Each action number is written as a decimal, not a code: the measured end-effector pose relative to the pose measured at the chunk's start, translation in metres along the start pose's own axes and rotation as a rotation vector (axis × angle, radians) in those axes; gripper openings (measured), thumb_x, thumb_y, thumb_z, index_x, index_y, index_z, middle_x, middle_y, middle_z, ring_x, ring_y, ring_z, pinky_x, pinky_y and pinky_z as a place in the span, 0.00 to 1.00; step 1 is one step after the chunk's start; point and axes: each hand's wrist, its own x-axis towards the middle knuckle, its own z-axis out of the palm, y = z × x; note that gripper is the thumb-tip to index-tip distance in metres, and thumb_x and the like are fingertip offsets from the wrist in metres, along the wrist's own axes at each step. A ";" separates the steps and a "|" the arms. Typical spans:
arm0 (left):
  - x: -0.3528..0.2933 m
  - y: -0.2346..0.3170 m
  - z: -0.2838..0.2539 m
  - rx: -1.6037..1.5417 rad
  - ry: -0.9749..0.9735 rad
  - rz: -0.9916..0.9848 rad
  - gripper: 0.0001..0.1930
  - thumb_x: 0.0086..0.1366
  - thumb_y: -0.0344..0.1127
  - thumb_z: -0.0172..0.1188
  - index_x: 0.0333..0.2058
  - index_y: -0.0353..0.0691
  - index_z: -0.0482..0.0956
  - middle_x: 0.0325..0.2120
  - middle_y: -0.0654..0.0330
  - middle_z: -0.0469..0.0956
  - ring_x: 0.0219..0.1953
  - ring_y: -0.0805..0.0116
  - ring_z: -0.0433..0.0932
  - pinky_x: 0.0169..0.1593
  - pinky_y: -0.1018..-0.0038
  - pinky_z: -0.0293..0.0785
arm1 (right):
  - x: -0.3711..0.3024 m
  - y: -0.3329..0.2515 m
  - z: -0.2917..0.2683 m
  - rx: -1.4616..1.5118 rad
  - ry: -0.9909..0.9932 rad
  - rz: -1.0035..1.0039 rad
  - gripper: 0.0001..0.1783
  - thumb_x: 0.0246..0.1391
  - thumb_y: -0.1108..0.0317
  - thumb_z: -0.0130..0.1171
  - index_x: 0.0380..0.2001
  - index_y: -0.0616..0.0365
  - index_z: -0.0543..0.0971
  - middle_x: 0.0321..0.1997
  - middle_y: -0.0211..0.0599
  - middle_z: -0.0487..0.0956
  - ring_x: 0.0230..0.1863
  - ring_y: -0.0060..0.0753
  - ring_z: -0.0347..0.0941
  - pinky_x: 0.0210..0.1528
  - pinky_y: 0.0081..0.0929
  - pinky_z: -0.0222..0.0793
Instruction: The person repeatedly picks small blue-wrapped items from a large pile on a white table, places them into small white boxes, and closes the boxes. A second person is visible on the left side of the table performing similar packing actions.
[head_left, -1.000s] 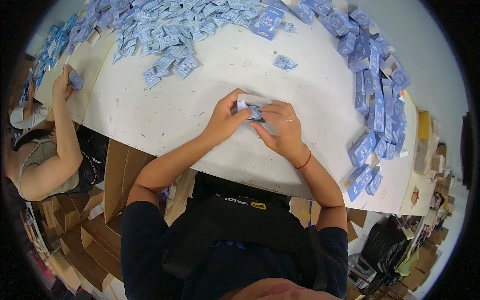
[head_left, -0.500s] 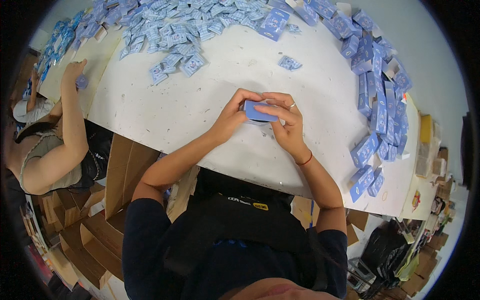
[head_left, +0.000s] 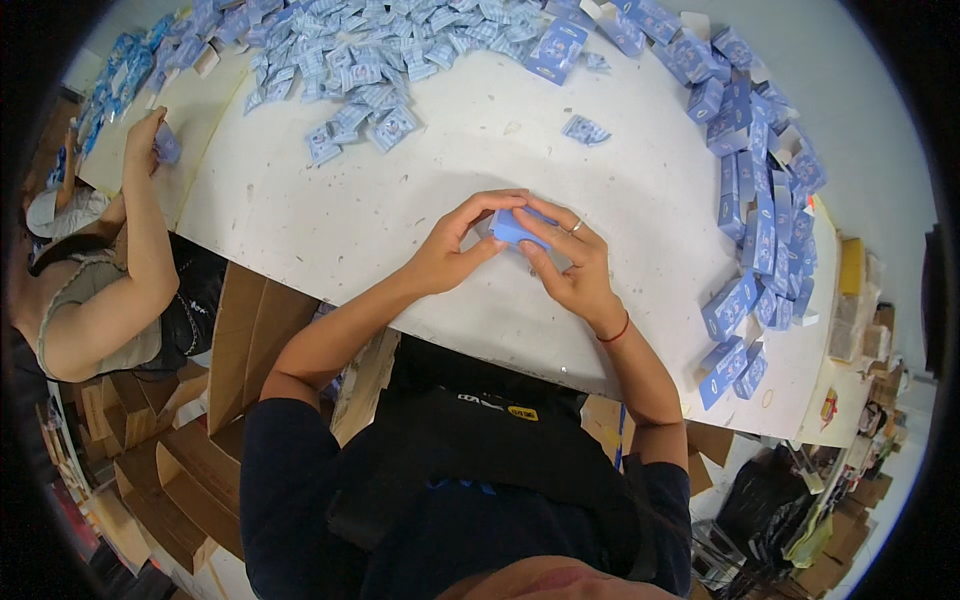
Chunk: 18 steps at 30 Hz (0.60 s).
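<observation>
A small blue cardboard box [head_left: 508, 228] is held between my two hands over the middle of the white table [head_left: 400, 225]. My left hand [head_left: 452, 246] grips its left end, with the thumb at the near side and the fingers behind. On its top and right end lie the fingers of my right hand [head_left: 575, 262], with the thumb on the near side. The hands hide much of the box. Beyond them lies a single light-blue sachet [head_left: 585, 130], and a larger heap of such sachets [head_left: 370, 60] spreads along the far side.
Many blue boxes [head_left: 757, 225], some with flaps open, line the table's right side. Another blue box [head_left: 556, 50] lies at the far side. At left, a co-worker's hand [head_left: 146, 135] holds a purplish-blue box [head_left: 166, 144]. Brown cartons [head_left: 200, 470] stand below the table at left.
The box has tilted in my hands, and its near dark gap no longer shows. My right fingers have shifted over its top. The co-worker's hand has risen slightly with their box.
</observation>
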 end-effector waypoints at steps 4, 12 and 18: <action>0.000 0.000 -0.003 0.019 -0.034 -0.011 0.23 0.65 0.25 0.54 0.59 0.38 0.66 0.62 0.52 0.64 0.64 0.60 0.62 0.67 0.63 0.55 | -0.001 -0.002 0.003 -0.052 0.057 -0.018 0.19 0.49 0.76 0.64 0.47 0.54 0.82 0.53 0.42 0.78 0.50 0.41 0.76 0.51 0.31 0.73; 0.000 -0.004 0.000 0.120 0.103 -0.007 0.22 0.60 0.26 0.61 0.54 0.37 0.74 0.57 0.54 0.73 0.60 0.61 0.70 0.63 0.68 0.63 | 0.005 -0.009 0.003 -0.339 0.110 -0.143 0.16 0.48 0.74 0.64 0.43 0.53 0.83 0.48 0.34 0.81 0.39 0.35 0.75 0.45 0.30 0.67; 0.000 0.000 0.002 0.293 0.102 0.017 0.27 0.60 0.25 0.62 0.59 0.37 0.70 0.60 0.52 0.69 0.62 0.60 0.68 0.63 0.68 0.63 | 0.006 -0.013 0.007 -0.446 0.137 -0.163 0.15 0.49 0.71 0.63 0.43 0.52 0.83 0.45 0.32 0.81 0.38 0.32 0.73 0.45 0.31 0.61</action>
